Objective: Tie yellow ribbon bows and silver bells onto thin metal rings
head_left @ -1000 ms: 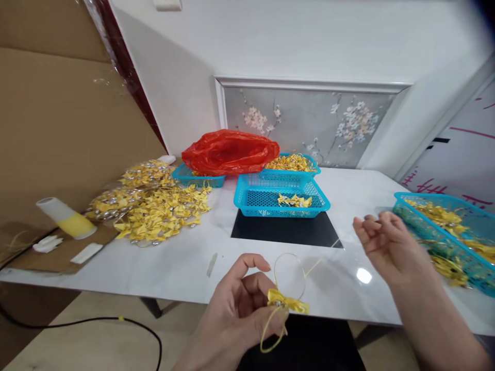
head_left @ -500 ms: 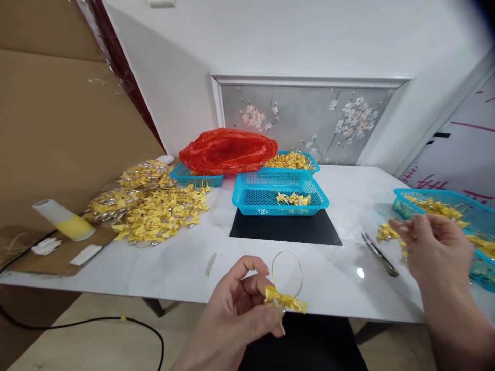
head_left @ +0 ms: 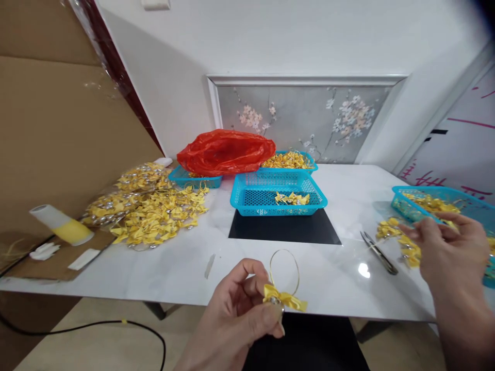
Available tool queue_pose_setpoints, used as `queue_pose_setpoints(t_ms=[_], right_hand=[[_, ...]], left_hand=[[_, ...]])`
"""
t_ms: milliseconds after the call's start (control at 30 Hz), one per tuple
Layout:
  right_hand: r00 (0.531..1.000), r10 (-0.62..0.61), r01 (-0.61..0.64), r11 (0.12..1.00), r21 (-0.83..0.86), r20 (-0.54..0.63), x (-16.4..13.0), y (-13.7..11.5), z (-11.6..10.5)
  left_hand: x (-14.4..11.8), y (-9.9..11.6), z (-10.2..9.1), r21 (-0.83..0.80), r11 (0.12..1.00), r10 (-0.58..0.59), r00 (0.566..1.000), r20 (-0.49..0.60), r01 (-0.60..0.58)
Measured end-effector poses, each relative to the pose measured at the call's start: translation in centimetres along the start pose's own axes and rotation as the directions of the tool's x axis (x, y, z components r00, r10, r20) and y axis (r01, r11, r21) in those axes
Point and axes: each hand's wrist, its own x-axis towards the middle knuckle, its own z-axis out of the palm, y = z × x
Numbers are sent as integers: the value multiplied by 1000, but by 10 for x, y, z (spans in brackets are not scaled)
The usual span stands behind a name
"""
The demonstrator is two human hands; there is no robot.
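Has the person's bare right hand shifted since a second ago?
Yes, to the right: the bare right hand has moved farther away from the flat black sheet lying on the glossy white table.

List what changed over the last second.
Right hand moved right, to the loose yellow bows, uncovering the snips. Its grip is unclear. The cord loop under the held bow is out of view. Left hand still pinches that bow; red bag and middle basket stayed put.

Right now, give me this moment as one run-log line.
left hand: pinching yellow bow | right hand: near right-side blue basket, grip unclear | snips: on table | middle blue basket: small cluster of bows inside
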Motion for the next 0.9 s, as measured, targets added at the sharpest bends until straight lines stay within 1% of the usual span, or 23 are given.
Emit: queue_pose_setpoints(t_ms=[33, 67, 100, 133, 167, 200, 233, 267, 300, 333, 367, 433, 467, 567, 600, 667, 733, 800, 833, 900], right_hand=[[998, 1, -1, 1000, 12, 60, -9, -4, 1], [987, 12, -15, 1000, 15, 163, -21, -9, 3], [962, 15, -21, 1000, 20, 274, -36, -16, 4], [911, 33, -38, 999, 5, 411, -53, -26, 7], [845, 52, -49, 999, -20, 533, -71, -36, 10], [746, 64, -53, 998, -37, 662, -90, -47, 14], [540, 66, -45, 998, -49, 839, -107, -59, 19], [443, 32, -38, 999, -16, 896, -122, -69, 24], [397, 4, -23, 1000, 6, 918, -134, -77, 29], [379, -17, 1, 1000, 18, 925, -143, -84, 34], [346, -38, 20, 999, 33, 937, -150, -88, 39], [330, -40, 27, 999, 33, 943, -156, -89, 44], [334, -25, 13, 1000, 22, 942, -157, -88, 45], [386, 40, -43, 999, -25, 922, -158, -82, 45], [398, 45, -48, 998, -28, 916, -158, -81, 44], [406, 21, -36, 999, -7, 913, -160, -81, 42], [414, -21, -20, 999, 32, 910, -163, -82, 42], [433, -31, -32, 998, 50, 901, -166, -83, 42], [439, -13, -60, 997, 44, 898, -167, -84, 42], [425, 51, -162, 987, 21, 904, -169, -83, 43]], left_hand=[[0, 0, 1, 20, 1000, 12, 1000, -18, -12], [0, 0, 2, 43, 999, 24, 999, -38, -22], [0, 0, 4, 69, 997, 36, 998, -54, -32], [1, -1, 5, 93, 995, 49, 996, -70, -43], [2, -1, 6, 119, 992, 63, 995, -79, -53], [2, -2, 7, 145, 987, 80, 993, -84, -67], [3, -3, 8, 175, 981, 96, 992, -85, -80], [4, -3, 8, 205, 974, 112, 990, -85, -92], [4, -4, 9, 232, 967, 130, 988, -87, -107], [5, -4, 8, 252, 960, 151, 984, -92, -124], [5, -4, 8, 266, 953, 173, 980, -97, -142], [6, -3, 7, 280, 947, 189, 978, -92, -157], [6, -2, 7, 281, 948, 177, 981, -79, -148], [5, 0, 7, 260, 961, 97, 995, -14, -90], [5, 1, 8, 241, 966, 95, 996, 1, -92], [4, 1, 10, 212, 970, 117, 993, 9, -116], [4, 1, 12, 221, 967, 138, 990, -19, -130], [3, 0, 14, 256, 957, 157, 985, -66, -135], [3, 0, 14, 270, 952, 175, 981, -85, -146], [3, 1, 15, 293, 939, 220, 969, -109, -180]])
